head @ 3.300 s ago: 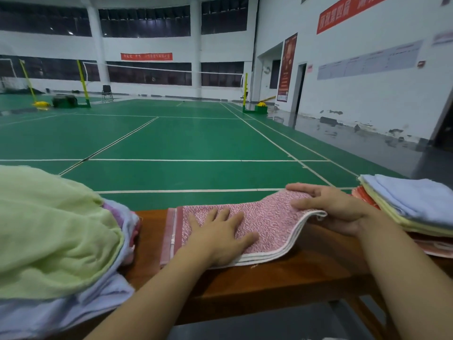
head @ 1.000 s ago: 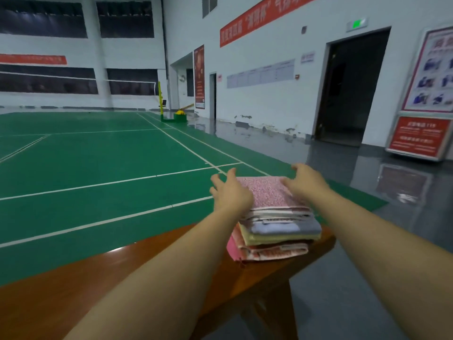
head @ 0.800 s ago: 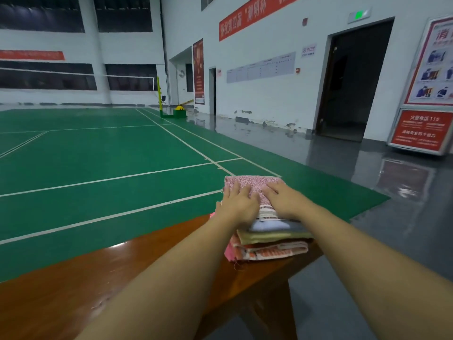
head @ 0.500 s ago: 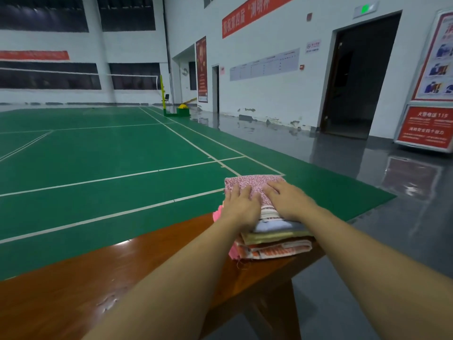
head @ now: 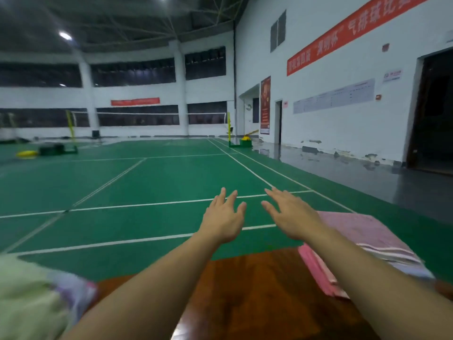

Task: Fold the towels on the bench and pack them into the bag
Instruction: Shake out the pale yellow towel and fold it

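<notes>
Partly done: folded towels (head: 367,239) sit stacked on the bench (head: 257,290) at four o'clock; a blurred, seemingly unfolded heap (head: 31,298) waits at eight. Left hand (head: 224,222) and right hand (head: 293,217) hover empty, fingers spread. No bag shows.

A polished reddish-brown wooden bench (head: 257,290) runs across the foreground at the edge of a green court floor. At its right end sits a stack of folded towels (head: 362,244), topped by a pink speckled towel (head: 355,227) with striped edges, above a bluish layer and a bright pink towel (head: 316,268) at the bottom that sticks out toward the middle of the bench. At the left end lies a loose heap of unfolded towels (head: 36,303), a pale green one uppermost over lilac and white cloth, with bare wood between the two piles.
</notes>
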Demonstrator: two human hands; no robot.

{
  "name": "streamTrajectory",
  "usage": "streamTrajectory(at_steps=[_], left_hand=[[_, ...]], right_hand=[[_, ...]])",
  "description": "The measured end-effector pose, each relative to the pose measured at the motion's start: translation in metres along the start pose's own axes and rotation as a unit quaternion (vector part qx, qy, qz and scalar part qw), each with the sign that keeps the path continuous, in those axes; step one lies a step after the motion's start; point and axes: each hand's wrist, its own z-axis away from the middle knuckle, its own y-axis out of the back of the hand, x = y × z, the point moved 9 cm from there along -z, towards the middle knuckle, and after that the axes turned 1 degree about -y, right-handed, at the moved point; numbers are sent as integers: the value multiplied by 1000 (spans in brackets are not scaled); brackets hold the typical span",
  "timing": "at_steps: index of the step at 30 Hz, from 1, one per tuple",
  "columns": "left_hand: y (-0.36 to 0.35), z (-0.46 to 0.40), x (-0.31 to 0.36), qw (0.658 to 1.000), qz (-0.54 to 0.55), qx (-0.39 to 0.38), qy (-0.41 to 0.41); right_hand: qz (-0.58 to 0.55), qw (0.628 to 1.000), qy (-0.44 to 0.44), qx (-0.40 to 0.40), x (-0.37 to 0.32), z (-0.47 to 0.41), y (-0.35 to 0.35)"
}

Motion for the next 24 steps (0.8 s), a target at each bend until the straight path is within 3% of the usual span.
streamTrajectory(at_steps=[9, 15, 20, 24], left_hand=[[229, 129, -238, 976, -110, 96, 161], [318, 220, -351, 951, -114, 114, 263], [318, 275, -400, 948, -109, 34, 298], [314, 284, -410, 952, -84, 71, 286]], right_hand=[[-125, 975, 177, -56, -300, -12, -56], [-190, 946, 222, -140, -449, 2, -107], [-211, 927, 220, -220, -512, 25, -150], [-238, 929, 214, -185, -515, 27, -153]])
